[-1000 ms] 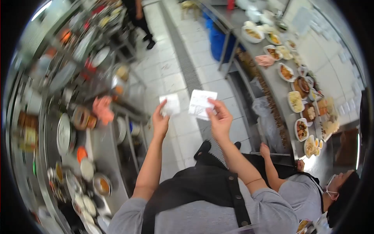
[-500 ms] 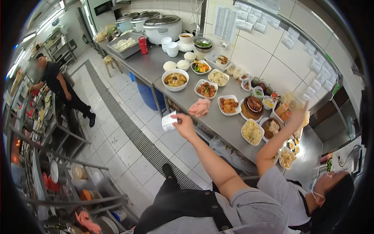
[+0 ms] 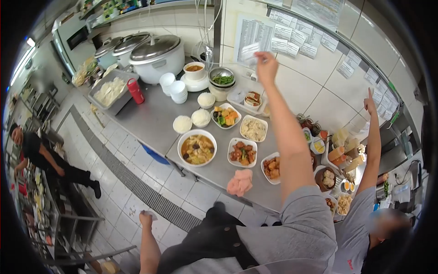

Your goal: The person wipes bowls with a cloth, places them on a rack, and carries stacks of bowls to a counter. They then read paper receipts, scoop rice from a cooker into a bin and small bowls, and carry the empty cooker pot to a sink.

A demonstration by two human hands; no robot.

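My right hand (image 3: 267,68) is raised toward the wall, fingers pinched on a white paper slip (image 3: 250,51). The slip is slightly blurred and overlaps a printed sheet (image 3: 255,34) on the tiles. Low on the left, over the floor, my left hand (image 3: 146,218) is closed, with a small pale piece of paper (image 3: 153,216) showing at its fingers. Beneath my right arm, a pink cloth (image 3: 240,183) lies at the counter's edge. Rows of paper slips (image 3: 296,36) hang from a metal rail to the right of my right hand.
The steel counter (image 3: 146,116) bears a soup bowl (image 3: 197,148), rice bowls (image 3: 182,123), several filled dishes, stacked white bowls (image 3: 178,92) and a large lidded cooker (image 3: 157,57). A co-worker's hand (image 3: 369,102) points at slips on the right. Another person (image 3: 45,157) stands far left.
My right hand has risen from beside the counter's edge to the wall, carrying the slip. My left hand has come into view. The co-worker's arm now reaches higher, pointing.
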